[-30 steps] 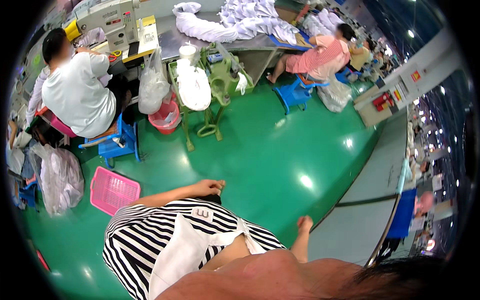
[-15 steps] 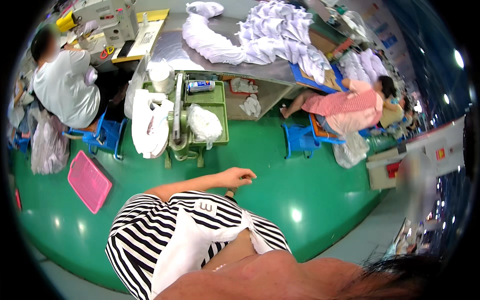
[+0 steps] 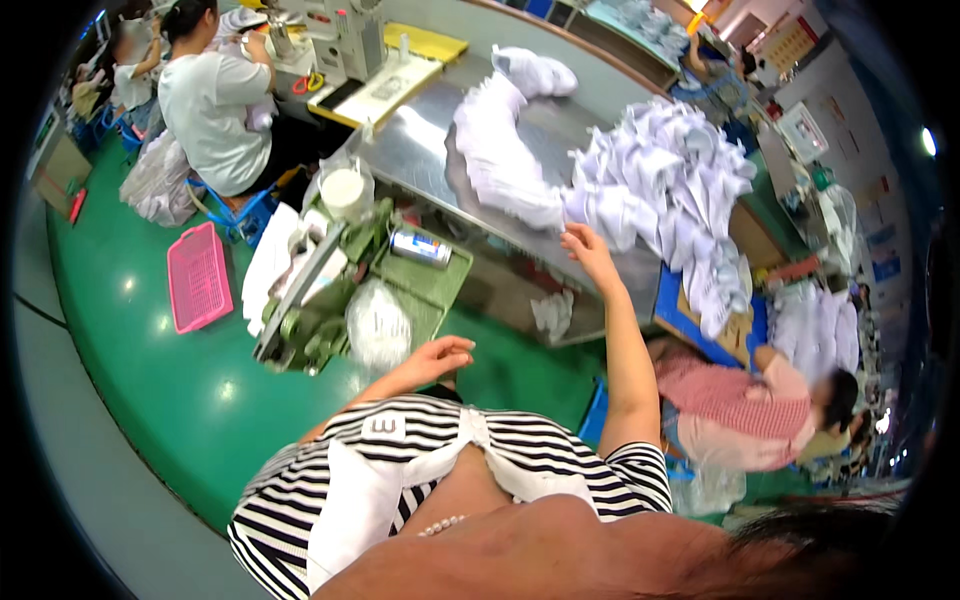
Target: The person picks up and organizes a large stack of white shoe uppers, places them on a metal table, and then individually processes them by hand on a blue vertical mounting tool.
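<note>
My right hand (image 3: 588, 252) reaches over the front edge of a metal-topped table (image 3: 420, 128), fingers apart and nothing in them. Just beyond its fingertips lies a curved row of nested white shoe uppers (image 3: 500, 150). A larger heap of white uppers (image 3: 660, 170) spreads to the right of that row. My left hand (image 3: 435, 362) hangs in front of my body, loosely open and holding nothing. Nearest to it is a clear plastic bag with white contents (image 3: 378, 328), lying on the green tray (image 3: 440, 290) of a green machine (image 3: 310, 300).
A blue-and-white can (image 3: 420, 247) lies on the tray, with a white spool (image 3: 345, 190) behind it. On the floor at left is a pink basket (image 3: 200, 278). One person (image 3: 215, 110) sits at a sewing machine; another in pink (image 3: 740, 405) sits at right.
My view has turned and come closer to the table. My right arm has come into view, stretched toward the white uppers. My left hand stays in front of my body.
</note>
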Demonstrator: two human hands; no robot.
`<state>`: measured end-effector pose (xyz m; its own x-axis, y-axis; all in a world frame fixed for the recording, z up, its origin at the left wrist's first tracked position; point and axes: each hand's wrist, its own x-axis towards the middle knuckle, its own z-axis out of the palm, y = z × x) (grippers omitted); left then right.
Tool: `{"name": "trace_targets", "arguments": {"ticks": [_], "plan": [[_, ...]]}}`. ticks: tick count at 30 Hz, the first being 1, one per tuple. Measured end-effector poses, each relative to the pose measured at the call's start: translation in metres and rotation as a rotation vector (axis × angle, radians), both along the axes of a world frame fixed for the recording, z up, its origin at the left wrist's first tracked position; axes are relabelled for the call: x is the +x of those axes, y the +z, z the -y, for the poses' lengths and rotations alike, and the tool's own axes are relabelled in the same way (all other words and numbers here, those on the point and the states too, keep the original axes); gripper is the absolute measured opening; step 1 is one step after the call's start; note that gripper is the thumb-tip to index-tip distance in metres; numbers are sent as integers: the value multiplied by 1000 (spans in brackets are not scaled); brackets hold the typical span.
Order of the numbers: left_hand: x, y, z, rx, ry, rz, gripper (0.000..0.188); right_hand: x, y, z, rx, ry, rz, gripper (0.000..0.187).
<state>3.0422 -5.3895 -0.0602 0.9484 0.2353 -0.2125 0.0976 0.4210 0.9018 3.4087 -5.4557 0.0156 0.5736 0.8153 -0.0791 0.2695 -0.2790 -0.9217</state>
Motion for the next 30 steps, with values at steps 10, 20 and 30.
{"name": "trace_targets", "arguments": {"ticks": [10,20,30], "plan": [[125,37,-64,91,368,20,34,211,24,-161,-46,104,-28,25],[273,58,-174,93,626,-173,34,447,-26,-403,91,-114,700,29],[406,81,-362,488,597,-274,34,535,-72,-555,-47,-99,797,42]]}}
